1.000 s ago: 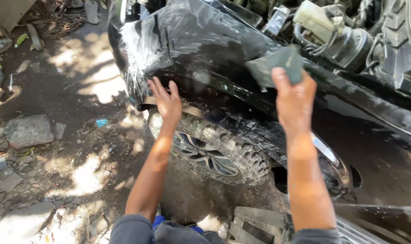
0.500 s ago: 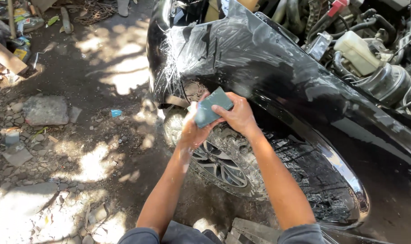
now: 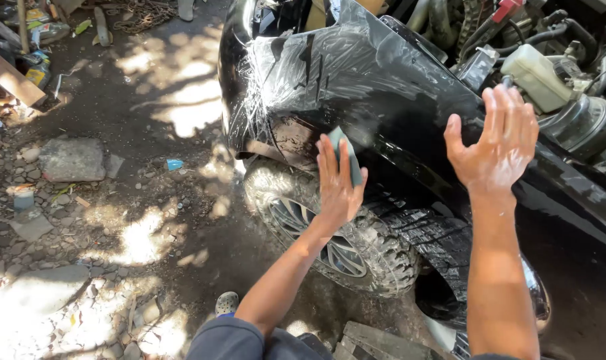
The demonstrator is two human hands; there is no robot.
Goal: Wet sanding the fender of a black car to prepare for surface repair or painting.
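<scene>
Fingers of the left hand (image 3: 338, 183) press a grey-green rectangular sanding block (image 3: 348, 155) against the wet black metal fender (image 3: 383, 93); the right hand (image 3: 496, 143) hovers spread wide, empty, above it.

Sanding block (image 3: 346, 155) passed from right hand (image 3: 496, 143) to left hand (image 3: 336, 183); now flat under left fingers (image 3: 326, 157) against fender (image 3: 383, 87). Right hand lifted clear, fingers spread.

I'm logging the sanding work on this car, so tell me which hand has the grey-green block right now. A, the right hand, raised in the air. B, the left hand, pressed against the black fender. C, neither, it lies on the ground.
B: the left hand presses the grey-green block against the black fender above the wheel, while the right hand is open and empty.
</scene>
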